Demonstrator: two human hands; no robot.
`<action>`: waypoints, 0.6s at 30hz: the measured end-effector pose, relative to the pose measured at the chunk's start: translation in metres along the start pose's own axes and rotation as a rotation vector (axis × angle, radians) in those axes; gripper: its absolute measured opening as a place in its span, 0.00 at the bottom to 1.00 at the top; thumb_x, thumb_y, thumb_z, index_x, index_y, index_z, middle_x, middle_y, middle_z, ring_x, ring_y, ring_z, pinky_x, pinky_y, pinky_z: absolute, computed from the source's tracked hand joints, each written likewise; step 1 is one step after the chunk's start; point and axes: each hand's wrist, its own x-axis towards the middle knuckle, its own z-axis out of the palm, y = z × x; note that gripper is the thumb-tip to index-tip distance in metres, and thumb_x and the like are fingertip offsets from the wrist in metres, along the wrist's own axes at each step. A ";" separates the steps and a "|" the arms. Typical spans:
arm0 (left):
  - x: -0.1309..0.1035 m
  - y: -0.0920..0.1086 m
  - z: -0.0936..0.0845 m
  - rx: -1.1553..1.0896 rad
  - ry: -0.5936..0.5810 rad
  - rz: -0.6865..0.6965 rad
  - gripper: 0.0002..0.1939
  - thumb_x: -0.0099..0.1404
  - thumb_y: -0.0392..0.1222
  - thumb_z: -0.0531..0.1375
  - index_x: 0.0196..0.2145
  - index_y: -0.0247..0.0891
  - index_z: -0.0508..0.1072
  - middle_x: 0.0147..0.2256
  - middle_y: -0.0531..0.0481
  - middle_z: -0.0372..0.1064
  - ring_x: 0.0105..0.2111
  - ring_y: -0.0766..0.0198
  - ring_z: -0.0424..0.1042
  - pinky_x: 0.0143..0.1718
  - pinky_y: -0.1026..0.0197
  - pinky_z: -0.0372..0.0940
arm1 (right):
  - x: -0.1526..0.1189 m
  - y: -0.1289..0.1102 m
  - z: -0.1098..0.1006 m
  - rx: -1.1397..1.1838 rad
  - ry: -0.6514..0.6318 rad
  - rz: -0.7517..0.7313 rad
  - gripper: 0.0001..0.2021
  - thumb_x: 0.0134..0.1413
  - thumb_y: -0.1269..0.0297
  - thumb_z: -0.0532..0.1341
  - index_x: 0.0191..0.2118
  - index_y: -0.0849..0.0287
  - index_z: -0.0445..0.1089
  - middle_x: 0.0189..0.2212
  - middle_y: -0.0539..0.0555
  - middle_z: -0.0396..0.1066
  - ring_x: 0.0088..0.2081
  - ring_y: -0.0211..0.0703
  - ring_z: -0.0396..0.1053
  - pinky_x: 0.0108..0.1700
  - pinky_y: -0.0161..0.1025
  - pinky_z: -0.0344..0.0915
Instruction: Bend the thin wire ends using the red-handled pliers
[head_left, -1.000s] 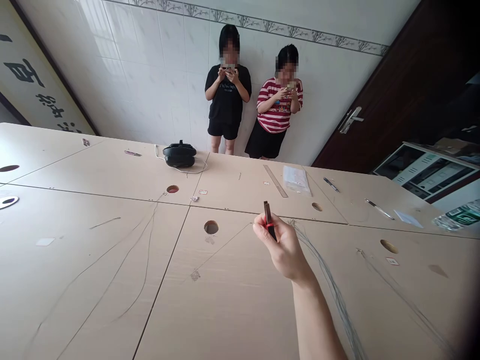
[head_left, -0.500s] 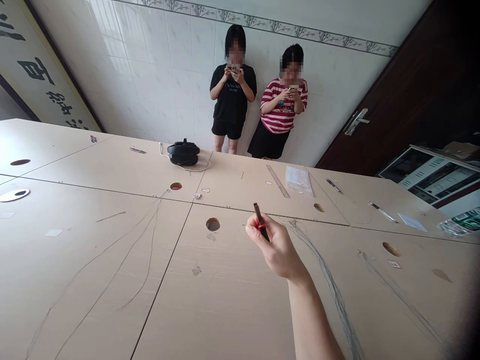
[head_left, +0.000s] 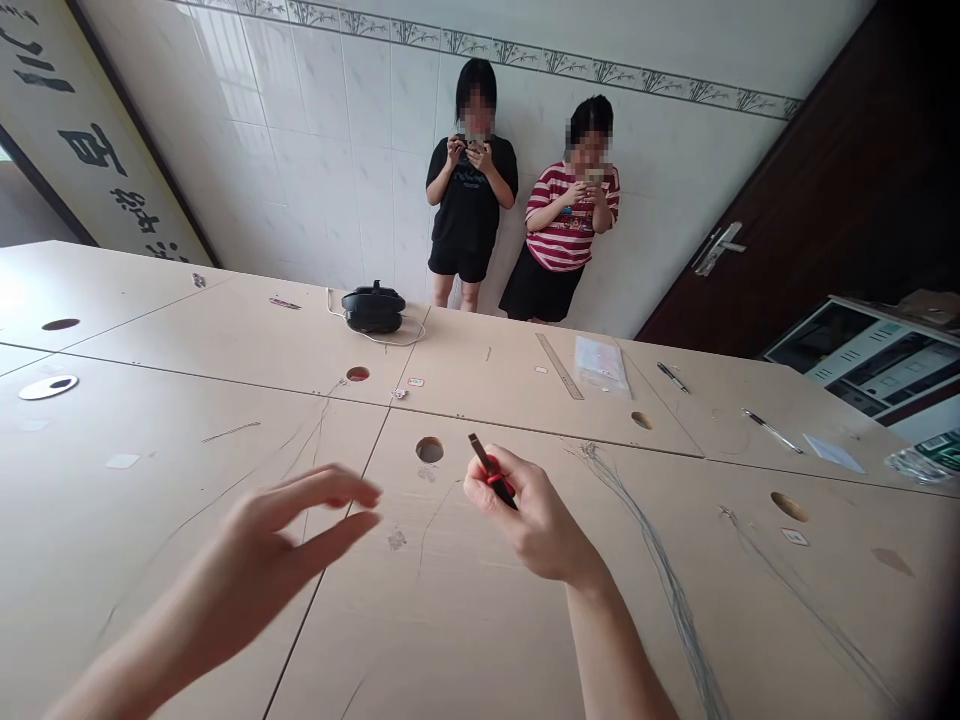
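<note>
My right hand (head_left: 529, 510) is closed around a small black-and-red tool (head_left: 498, 482) with a flat metal end pointing up and left. A thin wire (head_left: 427, 525) trails down from near its fingertips; whether the fingers pinch it I cannot tell. My left hand (head_left: 292, 535) hovers at the left, slightly blurred, thumb and fingers apart with nothing between them. Beneath it, fine wire strands (head_left: 202, 515) run across the table, partly hidden by the hand. To the right of my right hand lies a thick bundle of grey wires (head_left: 652, 545).
A thinner wire bundle (head_left: 810, 600) lies farther right. Along the table's back are a black case (head_left: 373, 308) with a white cord, a ruler (head_left: 559, 366), a plastic bag (head_left: 601, 364) and pens (head_left: 772, 430). Round holes (head_left: 430, 450) pierce the tabletop. Two people (head_left: 472, 205) stand behind it.
My left hand has come into view from the lower left. My right hand has shifted slightly left and down with the tool, and a thin wire now shows beside it.
</note>
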 end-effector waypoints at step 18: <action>0.042 0.010 0.048 -0.141 -0.264 -0.007 0.12 0.67 0.50 0.56 0.33 0.44 0.75 0.36 0.51 0.73 0.33 0.62 0.69 0.21 0.65 0.56 | 0.007 0.000 0.007 -0.025 -0.036 0.044 0.11 0.64 0.59 0.56 0.31 0.57 0.59 0.27 0.47 0.56 0.29 0.36 0.53 0.31 0.35 0.54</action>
